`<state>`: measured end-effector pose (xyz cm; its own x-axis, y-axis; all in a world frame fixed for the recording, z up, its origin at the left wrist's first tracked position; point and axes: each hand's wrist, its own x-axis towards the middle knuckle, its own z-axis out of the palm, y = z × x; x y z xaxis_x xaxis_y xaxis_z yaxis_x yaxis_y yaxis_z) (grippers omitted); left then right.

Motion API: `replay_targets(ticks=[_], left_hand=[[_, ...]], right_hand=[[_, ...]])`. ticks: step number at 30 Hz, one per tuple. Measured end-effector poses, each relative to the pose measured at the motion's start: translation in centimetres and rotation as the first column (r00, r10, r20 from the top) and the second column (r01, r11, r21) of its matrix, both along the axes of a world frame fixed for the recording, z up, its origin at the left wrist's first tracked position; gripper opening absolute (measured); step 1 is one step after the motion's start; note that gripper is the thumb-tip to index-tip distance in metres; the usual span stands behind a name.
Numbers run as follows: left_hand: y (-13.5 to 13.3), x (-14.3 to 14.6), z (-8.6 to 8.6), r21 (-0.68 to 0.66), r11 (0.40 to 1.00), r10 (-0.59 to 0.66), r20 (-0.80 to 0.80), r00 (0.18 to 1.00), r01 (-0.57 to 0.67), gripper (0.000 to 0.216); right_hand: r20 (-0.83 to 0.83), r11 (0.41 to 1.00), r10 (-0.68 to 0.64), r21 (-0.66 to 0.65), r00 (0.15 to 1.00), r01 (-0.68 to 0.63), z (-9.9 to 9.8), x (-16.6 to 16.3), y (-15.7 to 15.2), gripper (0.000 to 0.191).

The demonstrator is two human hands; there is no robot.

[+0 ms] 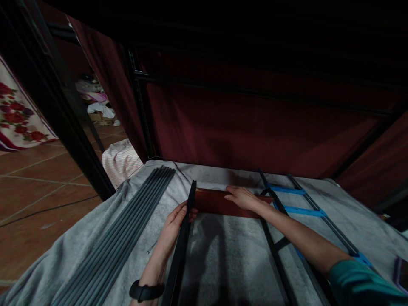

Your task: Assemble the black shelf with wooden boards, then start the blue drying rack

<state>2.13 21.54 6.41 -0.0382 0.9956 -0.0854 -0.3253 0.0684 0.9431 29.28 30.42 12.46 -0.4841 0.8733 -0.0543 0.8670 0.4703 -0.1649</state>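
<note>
My left hand (pixel 176 217) is closed around a long black bar (pixel 180 250), thumb on the near side and fingertips showing past its far edge. A reddish-brown board (pixel 208 203) stands crosswise between this bar and a second black bar (pixel 270 242) on the right. Its left end meets the bar close to my left fingers. My right hand (pixel 241 198) grips the board's top edge near the middle, with the fingers bent over it. My right forearm partly covers the board's right end, so how it meets the second bar is hard to see.
Several thin grey tubes (pixel 127 229) lie side by side on a grey blanket (pixel 236 246). To the right are black rails joined by blue crosspieces (pixel 304 211). A black post (pixel 68 106) rises at left, and a dark red curtain (pixel 248 127) hangs behind.
</note>
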Motion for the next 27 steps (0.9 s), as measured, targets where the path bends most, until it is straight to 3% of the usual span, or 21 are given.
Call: replay_targets(ticks=[7,13,27], left_hand=[[-0.4,0.3,0.8,0.01,0.999,-0.053,-0.08,0.995,0.054,0.067],[-0.5,0.8,0.8,0.004,0.997,-0.072,-0.108,0.992,0.073,0.069],[-0.2,1.6,-0.2,-0.019,0.999,-0.031,0.003,1.0,0.031,0.078]], right_hand=[[-0.055,1.0,0.001,0.023,0.999,0.0,0.4,0.8,0.0,0.026],[-0.033,1.0,-0.001,0.029,0.999,0.002,-0.9,0.6,-0.8,0.027],[-0.048,0.999,-0.048,0.007,0.998,0.048,-1.2,0.4,-0.2,0.03]])
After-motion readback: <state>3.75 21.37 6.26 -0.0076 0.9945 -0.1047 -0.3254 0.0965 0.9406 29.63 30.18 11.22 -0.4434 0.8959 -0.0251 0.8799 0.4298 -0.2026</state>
